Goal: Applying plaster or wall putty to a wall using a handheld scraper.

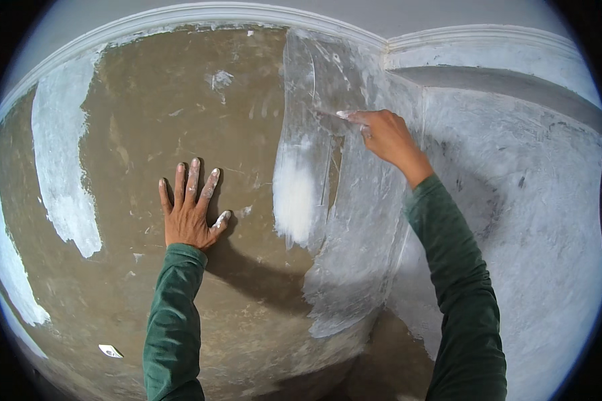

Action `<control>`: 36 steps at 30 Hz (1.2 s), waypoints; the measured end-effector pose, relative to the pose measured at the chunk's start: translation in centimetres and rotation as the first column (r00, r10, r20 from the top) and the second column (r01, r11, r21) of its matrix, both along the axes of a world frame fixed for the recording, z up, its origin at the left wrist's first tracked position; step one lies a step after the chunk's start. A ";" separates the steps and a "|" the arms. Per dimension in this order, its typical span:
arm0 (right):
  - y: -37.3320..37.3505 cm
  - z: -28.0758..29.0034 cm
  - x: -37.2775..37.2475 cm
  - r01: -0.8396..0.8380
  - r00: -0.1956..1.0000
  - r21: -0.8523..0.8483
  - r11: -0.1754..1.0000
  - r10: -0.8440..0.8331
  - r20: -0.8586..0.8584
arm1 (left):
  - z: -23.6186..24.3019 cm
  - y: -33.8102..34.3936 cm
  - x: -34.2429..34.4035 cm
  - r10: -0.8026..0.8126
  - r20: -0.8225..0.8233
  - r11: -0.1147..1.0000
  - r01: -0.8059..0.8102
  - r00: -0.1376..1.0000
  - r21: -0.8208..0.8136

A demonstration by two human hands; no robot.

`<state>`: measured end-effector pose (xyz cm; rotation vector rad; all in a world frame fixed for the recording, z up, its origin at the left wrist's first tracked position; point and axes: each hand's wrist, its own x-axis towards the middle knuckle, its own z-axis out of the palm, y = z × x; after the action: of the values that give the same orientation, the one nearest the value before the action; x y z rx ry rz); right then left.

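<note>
Person skimming white plaster onto a brown wall near an inside corner. The left hand (190, 214) lies flat and empty on the bare wall (180, 113), fingers spread and released, tips smeared white. Up and to its right, the right hand (384, 137) is clenched around a handle that its own knuckles hide, pressing a thin trowel blade (328, 113) against the fresh plaster coat (354, 220); the blade's far edge is hard to tell from the wet film. A denser white patch (294, 197) sits below the blade, between the two hands. An older plaster streak (63, 167) lies well left of the left hand, and the ceiling moulding (247, 12) runs above both. Judged risks: a blade held too steeply would likely gouge ridges; the bracing palm could slip sideways into the wet edge.
</note>
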<state>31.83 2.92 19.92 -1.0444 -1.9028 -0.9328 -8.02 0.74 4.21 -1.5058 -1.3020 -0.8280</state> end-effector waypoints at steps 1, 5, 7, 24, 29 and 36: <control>-0.1 0.3 0.4 -0.071 0.997 -0.018 0.997 0.071 -0.010 | 0.1 0.0 0.0 0.001 0.002 1.000 -0.001 1.000 0.005; -1.0 6.8 0.5 -0.114 0.984 0.072 0.991 0.123 -0.128 | -0.3 0.5 -0.4 0.005 -0.020 1.000 -0.005 1.000 0.009; -1.5 9.5 0.1 -0.056 0.984 0.188 0.981 0.086 -0.154 | -0.3 0.6 -0.5 0.015 -0.036 0.999 -0.013 0.999 0.034; 0.1 2.5 1.0 -0.204 0.966 0.186 0.961 0.229 -0.122 | -0.8 1.2 -1.0 0.008 -0.028 0.998 -0.006 1.000 0.070; 2.2 10.4 6.0 0.029 0.851 -0.022 0.999 -0.036 -0.523 | -0.4 1.0 -0.6 0.001 -0.048 0.997 0.003 0.999 0.073; 5.1 12.6 1.7 0.209 0.797 -0.052 0.977 -0.200 -0.570 | -0.7 1.2 -0.8 -0.004 -0.052 0.998 0.008 0.999 0.068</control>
<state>33.58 8.03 32.47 -1.3627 -1.2933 -0.6394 -8.83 1.92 3.55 -1.4686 -1.2203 -0.8241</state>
